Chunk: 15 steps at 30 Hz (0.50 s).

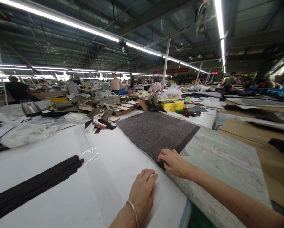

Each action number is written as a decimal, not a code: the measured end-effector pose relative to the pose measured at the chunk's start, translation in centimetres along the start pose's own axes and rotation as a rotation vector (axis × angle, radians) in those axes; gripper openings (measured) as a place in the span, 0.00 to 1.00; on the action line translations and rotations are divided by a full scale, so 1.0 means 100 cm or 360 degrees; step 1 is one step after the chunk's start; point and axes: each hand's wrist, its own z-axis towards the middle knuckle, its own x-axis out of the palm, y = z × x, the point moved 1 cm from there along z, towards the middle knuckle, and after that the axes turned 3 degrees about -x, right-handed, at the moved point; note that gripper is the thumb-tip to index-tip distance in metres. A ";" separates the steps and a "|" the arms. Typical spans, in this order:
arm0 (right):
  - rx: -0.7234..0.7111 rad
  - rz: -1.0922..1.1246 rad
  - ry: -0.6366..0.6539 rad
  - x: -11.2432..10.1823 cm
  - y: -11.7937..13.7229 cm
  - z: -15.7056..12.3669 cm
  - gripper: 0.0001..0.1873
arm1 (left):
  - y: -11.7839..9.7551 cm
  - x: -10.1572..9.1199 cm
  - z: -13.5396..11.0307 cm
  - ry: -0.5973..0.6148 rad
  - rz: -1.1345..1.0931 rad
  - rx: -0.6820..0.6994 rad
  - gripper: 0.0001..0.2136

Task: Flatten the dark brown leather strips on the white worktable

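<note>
A dark grey felt-like sheet (156, 129) lies flat, partly across the white tabletop and the pale, marbled board (227, 158). Along its right edge runs a darker strip (188, 139). My right hand (173, 163) is at the sheet's near corner, fingers bent and closed on the strip's near end; the fingertips are partly hidden. On the white table just left of that corner rests my left hand (143, 190), a bracelet on its wrist. Its fingers are loosely curved, the thumb a little apart, with nothing visible in them.
A pile of dark strips (37, 186) lies at the left. Behind the sheet stand a tape dispenser (100, 120), olive-coloured pieces (96, 103), a yellow box (171, 105) and a bottle (186, 106). Brown cardboard (246, 133) is at the right. Several people work farther back.
</note>
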 end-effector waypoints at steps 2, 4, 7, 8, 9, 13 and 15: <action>-0.0003 -0.0012 -0.0004 0.000 -0.002 -0.001 0.15 | 0.000 0.005 0.008 0.0036 0.0034 0.0008 0.24; 0.0016 -0.0014 -0.0022 0.001 -0.003 -0.002 0.15 | 0.000 0.010 0.015 0.0080 0.0078 0.0014 0.25; 0.0059 0.0008 -0.0058 0.003 -0.004 -0.006 0.15 | 0.002 0.018 0.023 0.0143 0.0139 0.0026 0.26; 0.0078 0.0016 -0.0073 0.003 -0.003 -0.008 0.15 | 0.003 0.020 0.025 0.0159 0.0154 0.0030 0.26; 0.0097 0.0024 -0.0084 0.004 -0.003 -0.010 0.15 | 0.003 0.022 0.027 0.0170 0.0165 0.0033 0.26; 0.0158 0.0042 -0.0092 0.004 0.000 -0.019 0.11 | 0.004 0.024 0.029 0.0195 0.0195 0.0039 0.26; 0.0152 0.0040 -0.0079 0.004 0.002 -0.020 0.09 | 0.004 0.025 0.028 0.0200 0.0208 0.0022 0.26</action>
